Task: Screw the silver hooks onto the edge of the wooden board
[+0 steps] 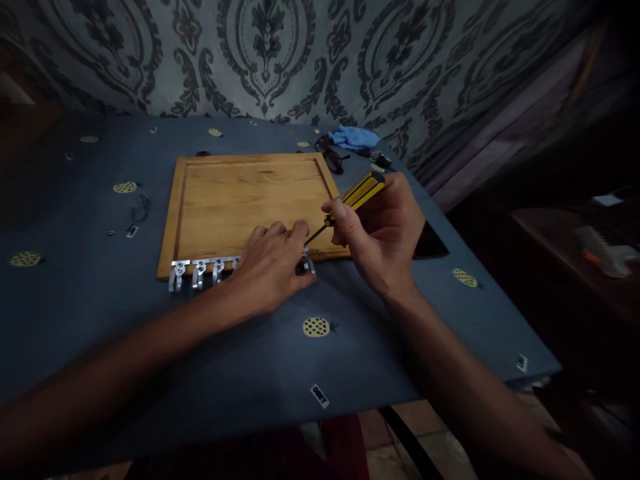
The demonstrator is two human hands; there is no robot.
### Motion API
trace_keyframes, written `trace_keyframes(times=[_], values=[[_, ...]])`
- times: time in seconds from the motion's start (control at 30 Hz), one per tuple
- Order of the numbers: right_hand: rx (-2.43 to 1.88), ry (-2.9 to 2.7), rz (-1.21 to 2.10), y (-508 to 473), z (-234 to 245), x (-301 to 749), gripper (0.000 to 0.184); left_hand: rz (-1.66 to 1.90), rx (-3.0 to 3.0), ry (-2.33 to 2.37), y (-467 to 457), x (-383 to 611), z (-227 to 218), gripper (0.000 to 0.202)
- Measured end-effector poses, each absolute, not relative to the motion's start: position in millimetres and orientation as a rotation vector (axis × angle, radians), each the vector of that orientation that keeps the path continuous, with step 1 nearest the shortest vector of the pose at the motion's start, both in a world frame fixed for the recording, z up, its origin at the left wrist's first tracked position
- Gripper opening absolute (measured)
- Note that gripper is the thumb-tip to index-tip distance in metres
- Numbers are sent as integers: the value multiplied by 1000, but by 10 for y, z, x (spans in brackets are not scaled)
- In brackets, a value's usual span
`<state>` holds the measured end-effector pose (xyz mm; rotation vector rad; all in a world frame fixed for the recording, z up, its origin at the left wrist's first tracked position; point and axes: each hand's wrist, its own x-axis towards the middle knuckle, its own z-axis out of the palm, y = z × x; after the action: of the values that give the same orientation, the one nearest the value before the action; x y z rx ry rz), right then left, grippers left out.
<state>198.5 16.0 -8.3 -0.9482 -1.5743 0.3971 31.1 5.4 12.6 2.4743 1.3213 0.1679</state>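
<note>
A wooden board (240, 200) with a raised rim lies on the blue cloth-covered table (90, 293). A metal hook rail (200, 270) runs along the board's near edge. My left hand (273, 263) lies on the rail's right part, fingers pressed down on it and hiding that stretch. My right hand (383, 230) is closed round a yellow and black screwdriver (357, 193). The screwdriver's shaft slants down to the left, its tip close to my left fingertips at the board's near edge.
Dark glasses (331, 155) and a blue cloth (355, 137) lie at the table's far right corner. A thin black cord (141, 210) and small white tags lie left of the board. The table's right edge drops off near my right wrist. Patterned wallpaper stands behind.
</note>
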Motion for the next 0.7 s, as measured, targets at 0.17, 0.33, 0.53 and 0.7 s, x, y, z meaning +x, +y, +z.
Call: trace_keyframes(times=[0.17, 0.33, 0.53, 0.7], values=[[-918, -1582, 441, 155, -55, 1967, 28, 153, 2476, 1331, 57, 312, 127, 49], [-955, -1586, 479, 136, -33, 1983, 25, 154, 2471, 1337, 56, 309, 128, 47], [-1003, -1547, 505, 97, 5, 1966, 28, 171, 2473, 1326, 52, 301, 116, 47], [-1004, -1534, 509, 86, 17, 1949, 30, 226, 2500, 1307, 64, 290, 73, 49]])
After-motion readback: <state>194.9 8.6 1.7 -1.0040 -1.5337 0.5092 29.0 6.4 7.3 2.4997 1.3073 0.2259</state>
